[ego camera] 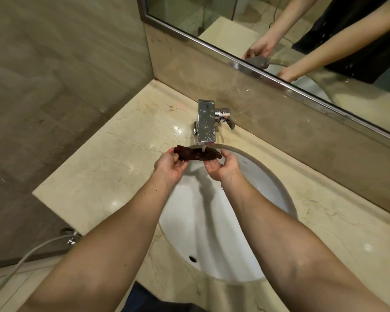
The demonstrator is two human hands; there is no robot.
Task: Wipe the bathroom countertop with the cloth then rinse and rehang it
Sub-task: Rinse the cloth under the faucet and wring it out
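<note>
A dark brown cloth (197, 153) is stretched between both hands under the chrome faucet (207, 123), and water runs from the spout onto its middle. My left hand (170, 164) pinches the cloth's left end. My right hand (223, 165) holds the right end, palm up and wet. Both hands hover over the far rim of the white oval sink (212, 224). The sink is set in a cream marble countertop (113, 163).
A mirror (302, 30) above the marble backsplash reflects my arms. The faucet lever (229, 121) sticks out to the right. At lower left a hose and chrome fitting (71, 239) hang below the counter edge, beside a tiled wall.
</note>
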